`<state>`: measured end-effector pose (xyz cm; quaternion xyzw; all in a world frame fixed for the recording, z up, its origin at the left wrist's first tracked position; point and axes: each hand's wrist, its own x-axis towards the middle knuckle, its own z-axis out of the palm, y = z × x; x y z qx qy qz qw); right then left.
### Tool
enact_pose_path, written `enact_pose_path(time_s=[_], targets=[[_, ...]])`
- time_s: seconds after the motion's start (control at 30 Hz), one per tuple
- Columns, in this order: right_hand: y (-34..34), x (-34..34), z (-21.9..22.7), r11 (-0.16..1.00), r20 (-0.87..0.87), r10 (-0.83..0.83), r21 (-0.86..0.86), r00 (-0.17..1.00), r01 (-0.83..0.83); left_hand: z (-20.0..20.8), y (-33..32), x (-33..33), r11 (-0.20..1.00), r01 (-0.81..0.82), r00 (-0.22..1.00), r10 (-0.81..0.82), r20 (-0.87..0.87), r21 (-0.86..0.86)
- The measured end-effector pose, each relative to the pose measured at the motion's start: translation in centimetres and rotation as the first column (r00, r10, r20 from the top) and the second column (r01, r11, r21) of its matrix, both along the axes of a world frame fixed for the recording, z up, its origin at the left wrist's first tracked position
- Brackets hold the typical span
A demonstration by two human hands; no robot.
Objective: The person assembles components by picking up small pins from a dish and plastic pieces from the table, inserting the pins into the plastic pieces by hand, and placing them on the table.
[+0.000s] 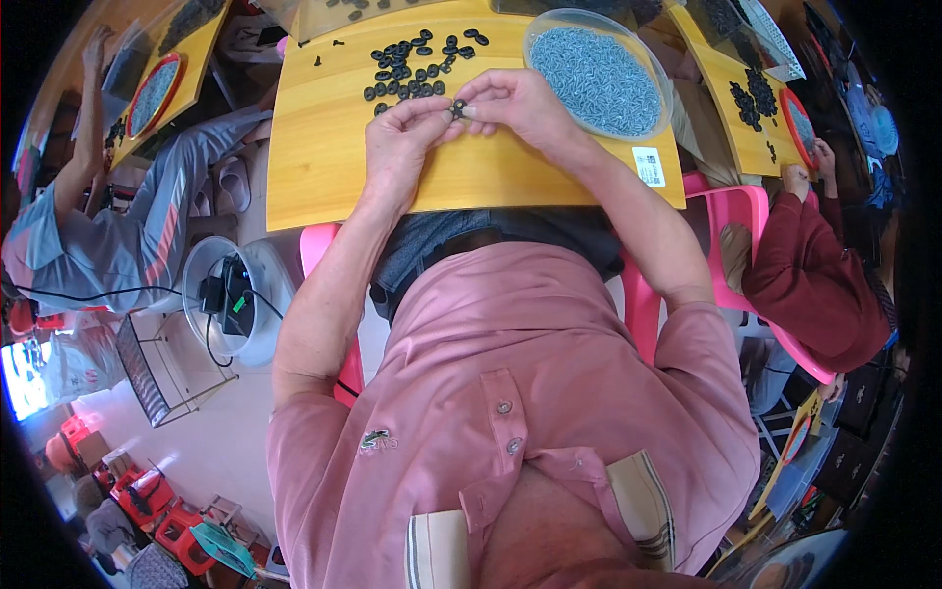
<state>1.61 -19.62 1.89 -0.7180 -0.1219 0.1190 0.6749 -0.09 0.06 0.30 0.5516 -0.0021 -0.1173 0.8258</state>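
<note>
Both hands meet over the near middle of the yellow table (324,177). My left hand (400,135) is closed, its thumb and fingertips pinching a small dark part (457,110). From the other side, my right hand (512,101) closes its thumb and fingers on the same part; the fingertips cover much of it. Just beyond the hands lie several small black oval pieces (400,71), spread in a loose group. To the right of my right hand stands a round clear tub (666,98) filled with blue-grey screws (597,80).
A white printed label (649,167) is stuck near the table's right corner. Small black bits (317,61) lie at the left. People sit at neighbouring tables on both sides, one in a maroon top (819,280). A clear bucket (201,304) with black power adapters stands left.
</note>
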Motion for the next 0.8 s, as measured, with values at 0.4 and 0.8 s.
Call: enact_pose_path(time_s=[0.4,0.8], targets=[[0.49,-0.21,0.14,1.0,0.05,-0.024,-0.015,0.998,0.024,0.34,-0.02,-0.18,1.0,-0.028,0.999,0.027,-0.031,-0.007],[0.73,-0.53,0.91,0.999,0.051,-0.013,-0.034,0.999,0.015,0.35,-0.21,-0.09,0.999,-0.02,1.0,0.021,-0.01,0.048]])
